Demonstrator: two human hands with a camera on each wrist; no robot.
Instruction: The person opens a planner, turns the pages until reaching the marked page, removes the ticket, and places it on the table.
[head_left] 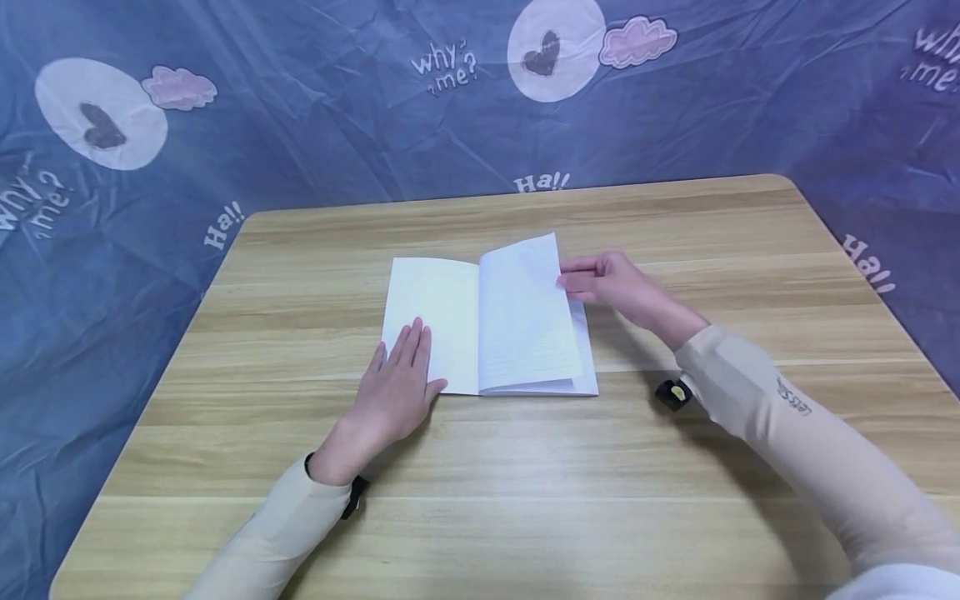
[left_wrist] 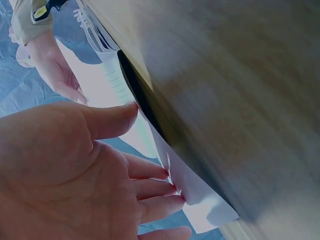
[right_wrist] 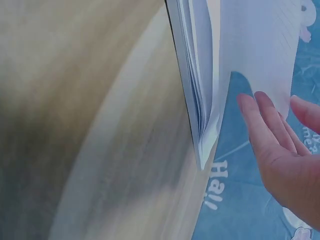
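Observation:
A notebook (head_left: 435, 287) lies spread on the table, its left page bare and pale. One lined page (head_left: 525, 317) on the right side stands raised, with more sheets beneath it. My left hand (head_left: 397, 392) rests flat on the lower left page, fingers extended; the left wrist view shows its fingertips along the notebook's edge. At the raised page's outer edge is my right hand (head_left: 622, 287). In the right wrist view its fingers (right_wrist: 260, 120) are nearly straight and the thumb is apart from them, with the page's edge between.
The wooden table (head_left: 525, 483) extends around the notebook on every side. Behind it hangs a blue printed cloth (head_left: 315, 108). A small black device (head_left: 673, 394) is strapped at the right wrist, and a black band (head_left: 354, 497) is on the left.

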